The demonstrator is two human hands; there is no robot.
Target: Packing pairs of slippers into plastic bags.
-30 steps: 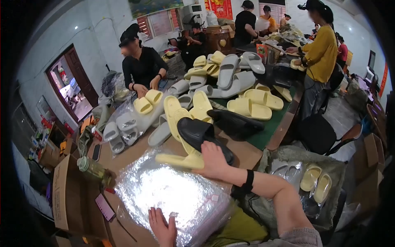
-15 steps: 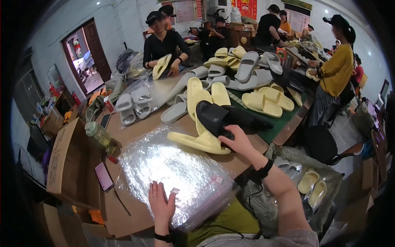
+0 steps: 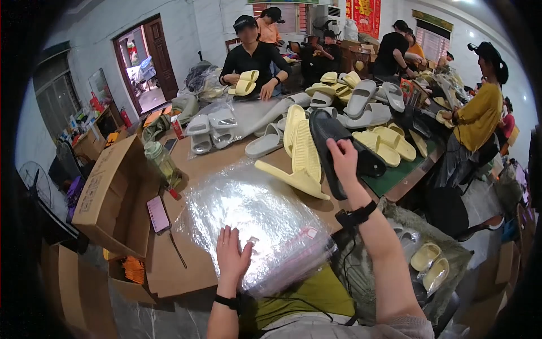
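My right hand (image 3: pixel 344 164) grips a black slipper (image 3: pixel 324 146) and holds it up off the table, sole turned toward me. A second black slipper (image 3: pixel 370 161) lies just behind it. My left hand (image 3: pixel 232 257) rests flat with fingers spread on a stack of clear plastic bags (image 3: pixel 254 217) at the table's near edge. Pale yellow slippers (image 3: pixel 298 161) lie just beyond the bags, left of the raised black one.
Grey slippers (image 3: pixel 210 127), some bagged, and more yellow ones (image 3: pixel 389 141) cover the table. An open cardboard box (image 3: pixel 110 192), a phone (image 3: pixel 157 213) and a jar (image 3: pixel 161 161) sit at left. A person in black (image 3: pixel 251 59) works opposite; a person in yellow (image 3: pixel 477 116) stands at right.
My right hand has lifted the black slipper off the pile and tilted it upright. My left hand slid further onto the plastic bags.
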